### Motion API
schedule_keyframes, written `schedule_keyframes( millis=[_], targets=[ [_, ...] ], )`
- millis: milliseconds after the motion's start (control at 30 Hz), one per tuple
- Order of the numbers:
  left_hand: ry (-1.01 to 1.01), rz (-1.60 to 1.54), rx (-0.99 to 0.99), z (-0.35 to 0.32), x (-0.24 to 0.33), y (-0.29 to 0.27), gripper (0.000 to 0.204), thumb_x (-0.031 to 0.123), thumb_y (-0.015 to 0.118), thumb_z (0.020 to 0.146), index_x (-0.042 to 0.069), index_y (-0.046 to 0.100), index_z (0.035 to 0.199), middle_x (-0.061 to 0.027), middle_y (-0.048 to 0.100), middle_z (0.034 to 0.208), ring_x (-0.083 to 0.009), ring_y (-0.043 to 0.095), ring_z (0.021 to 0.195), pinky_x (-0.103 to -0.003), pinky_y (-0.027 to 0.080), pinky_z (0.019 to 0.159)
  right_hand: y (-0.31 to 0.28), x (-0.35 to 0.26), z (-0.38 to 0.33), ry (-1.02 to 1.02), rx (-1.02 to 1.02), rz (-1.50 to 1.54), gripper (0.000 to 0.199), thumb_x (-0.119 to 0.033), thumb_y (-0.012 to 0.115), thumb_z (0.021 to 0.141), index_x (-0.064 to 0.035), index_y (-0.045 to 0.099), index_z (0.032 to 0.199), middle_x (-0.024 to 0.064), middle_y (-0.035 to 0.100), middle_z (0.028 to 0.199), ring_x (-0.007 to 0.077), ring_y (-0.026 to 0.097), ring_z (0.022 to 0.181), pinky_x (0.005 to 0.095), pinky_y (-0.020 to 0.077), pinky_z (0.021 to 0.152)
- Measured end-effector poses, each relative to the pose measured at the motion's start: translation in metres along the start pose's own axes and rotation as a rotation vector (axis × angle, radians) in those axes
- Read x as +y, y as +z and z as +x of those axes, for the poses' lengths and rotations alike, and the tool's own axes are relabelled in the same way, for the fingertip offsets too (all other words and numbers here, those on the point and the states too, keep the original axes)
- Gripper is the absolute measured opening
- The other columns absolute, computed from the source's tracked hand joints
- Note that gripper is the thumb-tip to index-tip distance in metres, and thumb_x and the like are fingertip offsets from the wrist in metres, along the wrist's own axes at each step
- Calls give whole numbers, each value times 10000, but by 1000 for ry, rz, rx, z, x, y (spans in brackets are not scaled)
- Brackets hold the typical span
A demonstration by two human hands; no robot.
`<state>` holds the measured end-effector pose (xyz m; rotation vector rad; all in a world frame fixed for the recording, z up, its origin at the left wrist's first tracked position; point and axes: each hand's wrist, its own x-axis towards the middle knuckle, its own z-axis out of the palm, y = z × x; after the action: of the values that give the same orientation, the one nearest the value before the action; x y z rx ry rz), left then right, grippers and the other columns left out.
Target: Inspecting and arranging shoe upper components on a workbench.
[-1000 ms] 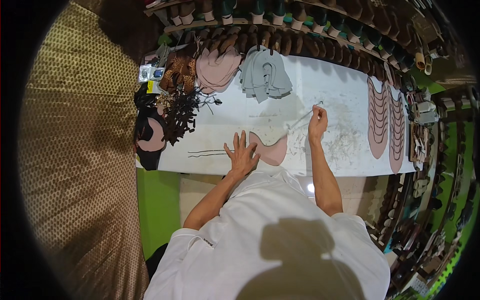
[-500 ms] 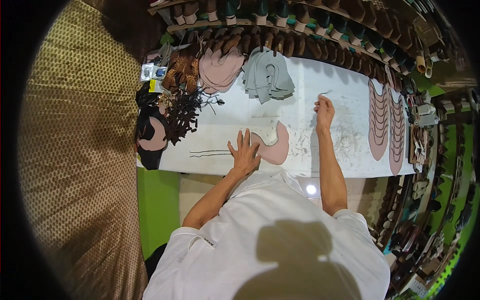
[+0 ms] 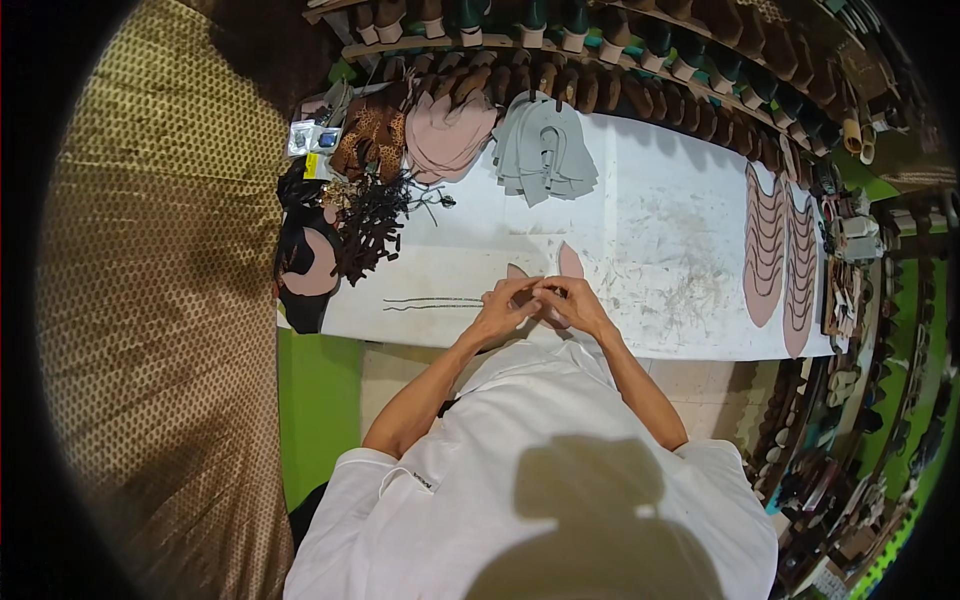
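Note:
A curved, U-shaped pink shoe-upper piece (image 3: 571, 262) lies near the front edge of the white table, mostly covered by my hands. Over it, my left hand (image 3: 508, 308) and my right hand (image 3: 572, 302) meet, fingertips close together. Both hands have bent, closed fingers. Whatever is between the fingertips is too small and too hidden to name. Two thin, dark, wavy strips (image 3: 430, 303) lie side by side on the table, just left of my left hand.
Grey cut pieces (image 3: 545, 155) and pink pieces (image 3: 448, 140) are piled at the back. A tangle of dark straps (image 3: 370, 235) lies at the left. Overlapping pink pieces (image 3: 765, 250) line the right side. Racks of shoes (image 3: 600, 95) stand behind the table.
My right hand, pinching a small thin thing out over the table's right part, has come in to meet my left hand. My left hand's spread fingers have closed, over the pink piece.

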<state>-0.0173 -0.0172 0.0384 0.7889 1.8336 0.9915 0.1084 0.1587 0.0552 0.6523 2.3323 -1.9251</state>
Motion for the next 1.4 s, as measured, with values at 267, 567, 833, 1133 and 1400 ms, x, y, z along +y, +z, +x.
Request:
schedule_keyframes(
  millis=[267,567,833,1133,1400],
  targets=[
    [336,650,156,-2,-27,15,369,189,687,904,222,698,1271,-118,492,1451,-302,422,1368,-657,222,1076,0,50,-7,297,600,-515,524,-562,677,942,-67,754,1094,165,778,952,376,745,902,491,570,799],
    [364,739,73,3,-28,24,361,135,682,881,196,708,1235,-117,453,1437,-314,370,1401,-688,214,1080,-23,74,15,626,496,-360,393,-472,704,817,-116,792,958,106,792,903,326,760,876,442,579,798],
    [290,744,53,6,-33,24,444,154,678,874,216,668,1314,-113,410,1504,-334,310,1452,-704,188,1102,-37,64,-27,538,475,-250,398,-457,710,889,-83,808,985,121,799,940,315,762,874,419,578,779],
    [273,193,-180,22,27,22,648,463,746,925,160,581,1475,-116,673,1352,-359,470,1407,-623,200,1136,-39,8,-26,149,23,85,209,-160,716,939,-8,794,1060,84,789,963,184,699,844,341,558,815],
    [61,268,-112,34,-19,0,272,299,663,963,100,800,1089,-77,782,885,-199,697,849,-445,278,915,-23,59,-14,266,33,242,287,-144,704,941,40,744,1158,75,761,946,139,677,811,293,543,753]
  ],
)
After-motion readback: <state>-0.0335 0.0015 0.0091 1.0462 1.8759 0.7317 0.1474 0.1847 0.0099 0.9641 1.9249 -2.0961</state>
